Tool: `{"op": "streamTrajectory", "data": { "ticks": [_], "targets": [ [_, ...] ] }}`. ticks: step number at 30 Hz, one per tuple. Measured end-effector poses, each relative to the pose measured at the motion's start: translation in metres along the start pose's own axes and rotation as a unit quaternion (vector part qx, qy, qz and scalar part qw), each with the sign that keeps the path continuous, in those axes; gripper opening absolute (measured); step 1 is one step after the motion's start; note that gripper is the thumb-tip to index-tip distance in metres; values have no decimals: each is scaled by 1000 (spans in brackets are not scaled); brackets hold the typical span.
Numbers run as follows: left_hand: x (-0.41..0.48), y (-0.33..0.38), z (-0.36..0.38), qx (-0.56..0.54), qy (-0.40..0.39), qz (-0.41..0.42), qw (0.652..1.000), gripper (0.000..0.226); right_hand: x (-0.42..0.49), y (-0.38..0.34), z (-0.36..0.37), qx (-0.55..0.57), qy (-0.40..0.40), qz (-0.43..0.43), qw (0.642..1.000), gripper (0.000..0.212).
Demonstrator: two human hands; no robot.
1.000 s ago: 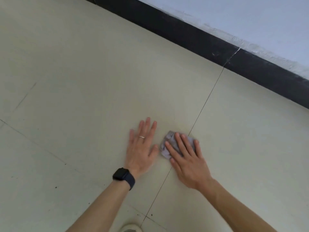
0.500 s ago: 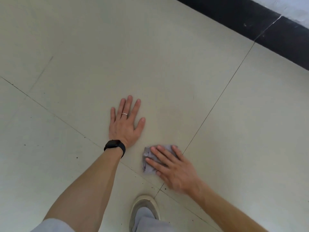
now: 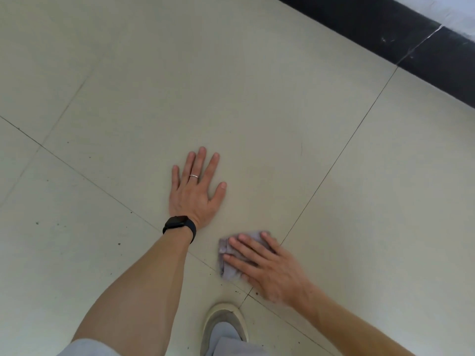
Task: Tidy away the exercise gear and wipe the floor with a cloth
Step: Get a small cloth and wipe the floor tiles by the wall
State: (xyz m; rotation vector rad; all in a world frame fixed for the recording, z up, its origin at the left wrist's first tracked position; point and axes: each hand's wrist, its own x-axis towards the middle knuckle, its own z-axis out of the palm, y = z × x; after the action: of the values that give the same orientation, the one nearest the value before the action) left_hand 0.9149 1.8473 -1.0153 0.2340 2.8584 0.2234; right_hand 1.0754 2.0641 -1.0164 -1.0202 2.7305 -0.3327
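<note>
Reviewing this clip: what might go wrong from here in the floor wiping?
1. The cloth is bunched small under the right hand, so strokes likely cover little and the dark specks off to the left may be missed.
2. The shoe stands right beside the wiped patch and may tread grit back onto it.
3. The left hand lies flat on the floor and may smudge it.

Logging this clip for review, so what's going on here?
A person leans over a pale tiled floor and wipes it. The right hand presses a small grey cloth flat against the tiles, beside a tile joint. The left hand lies spread on the floor, bracing, with a black watch on its wrist. Dark specks dot the tiles to the left. No exercise gear is in view.
</note>
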Motion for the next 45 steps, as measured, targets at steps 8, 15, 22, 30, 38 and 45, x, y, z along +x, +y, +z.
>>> {"op": "streamTrajectory", "data": {
  "ticks": [8,15,22,30,38,45],
  "targets": [
    [1,1,1,-12,5,-8,1000,67,50,167,-67,124,115,605,778,57],
    [2,0,0,-9,2,-3,1000,67,96,122,-52,34,52,334,940,56],
    [1,-2,2,-14,5,3,1000,64,12,44,-20,-9,-27,7,1000,54],
    [2,0,-1,-15,-10,-4,1000,64,96,162,-65,82,91,516,848,57],
    [2,-3,0,-14,-7,8,1000,66,47,34,-23,5,6,47,999,54],
    [2,0,-1,-14,0,-5,1000,65,101,224,-92,107,91,559,817,56]
  ]
}}
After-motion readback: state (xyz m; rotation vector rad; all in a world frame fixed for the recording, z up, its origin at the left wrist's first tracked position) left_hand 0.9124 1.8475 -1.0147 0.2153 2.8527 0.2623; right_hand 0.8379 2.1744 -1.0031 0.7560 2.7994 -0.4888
